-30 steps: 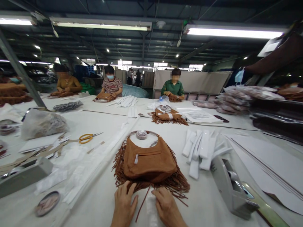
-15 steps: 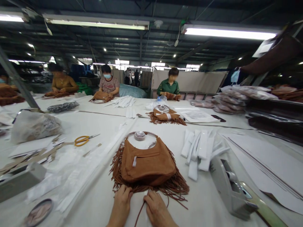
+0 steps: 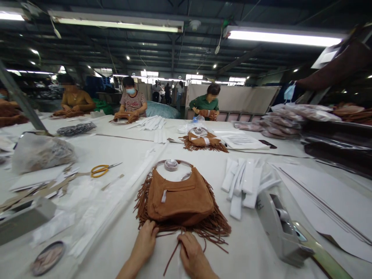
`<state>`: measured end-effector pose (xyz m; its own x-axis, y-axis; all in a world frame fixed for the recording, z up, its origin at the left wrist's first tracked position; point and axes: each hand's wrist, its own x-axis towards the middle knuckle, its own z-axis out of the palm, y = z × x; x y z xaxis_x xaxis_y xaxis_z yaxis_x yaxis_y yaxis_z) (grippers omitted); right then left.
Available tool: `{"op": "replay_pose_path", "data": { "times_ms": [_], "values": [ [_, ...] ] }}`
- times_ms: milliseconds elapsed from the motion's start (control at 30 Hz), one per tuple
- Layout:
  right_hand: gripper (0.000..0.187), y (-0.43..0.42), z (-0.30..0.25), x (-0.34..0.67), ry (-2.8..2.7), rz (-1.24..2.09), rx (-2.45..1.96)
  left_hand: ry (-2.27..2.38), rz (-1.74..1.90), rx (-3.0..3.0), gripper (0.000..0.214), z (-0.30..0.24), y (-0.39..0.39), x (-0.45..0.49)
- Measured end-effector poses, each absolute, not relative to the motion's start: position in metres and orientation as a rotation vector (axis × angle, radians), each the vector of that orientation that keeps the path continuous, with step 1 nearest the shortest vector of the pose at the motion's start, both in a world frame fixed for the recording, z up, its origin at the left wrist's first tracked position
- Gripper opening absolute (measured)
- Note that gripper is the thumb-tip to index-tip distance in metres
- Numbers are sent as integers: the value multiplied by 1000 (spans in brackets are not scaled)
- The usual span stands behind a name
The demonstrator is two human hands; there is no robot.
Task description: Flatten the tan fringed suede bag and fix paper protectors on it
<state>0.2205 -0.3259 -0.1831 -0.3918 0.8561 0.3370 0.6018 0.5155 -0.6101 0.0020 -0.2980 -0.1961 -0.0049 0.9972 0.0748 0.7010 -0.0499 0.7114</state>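
A brown suede handbag (image 3: 180, 201) lies flat in front of me, its handle pointing away. A short zip line and a pale wrapped puller cross its face. Long fringe (image 3: 217, 228) fans out around its sides and bottom. My left hand (image 3: 147, 237) has its fingers pinched at the lower left fringe, beside the bag's bottom edge. Below the bag's middle, my right hand (image 3: 192, 250) is closed on a fringe strand (image 3: 171, 259), whose loose end trails toward me. A wrapped roll (image 3: 171, 165) sits inside the handle loop.
Right of the bag are white foam strips (image 3: 241, 182) and a grey tape dispenser (image 3: 280, 228). Yellow-handled scissors (image 3: 100, 170), another dispenser (image 3: 26, 217) and a round dish (image 3: 48, 257) lie left. A second fringed bag (image 3: 203, 139) is farther back. Co-workers (image 3: 207, 102) handle brown pieces across the table.
My left hand has shifted slightly left and up along the fringe. My right hand stays nearly in place with the strand. The co-worker in green has changed arm position.
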Motion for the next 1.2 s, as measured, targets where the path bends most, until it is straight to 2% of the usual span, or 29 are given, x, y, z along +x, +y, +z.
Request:
{"op": "replay_pose_path", "data": {
  "times_ms": [167,267,433,500,600,700,900,1200],
  "values": [
    [17,-322,-185,235,-1897,314,-1308,1853,686,1870,23,-181,-306,-1],
    [4,-318,-184,245,-1855,183,-1448,2066,746,1968,23,-171,-320,8],
    [22,-310,-186,243,-1955,56,-1584,2008,908,2142,27,-166,-338,47],
    [19,-306,-189,240,-2014,18,-1595,1986,834,2167,26,-171,-337,57],
    [10,-300,-190,241,-2088,-5,-1580,1971,719,2194,11,-183,-328,57],
    [16,-294,-189,249,-2159,-30,-1538,1939,670,2227,20,-194,-319,45],
    [19,-289,-195,268,-2130,-82,-1496,1973,610,2298,23,-207,-315,29],
    [23,-294,-202,291,-1988,155,-1403,1903,825,2264,23,-214,-313,20]
  ]
}}
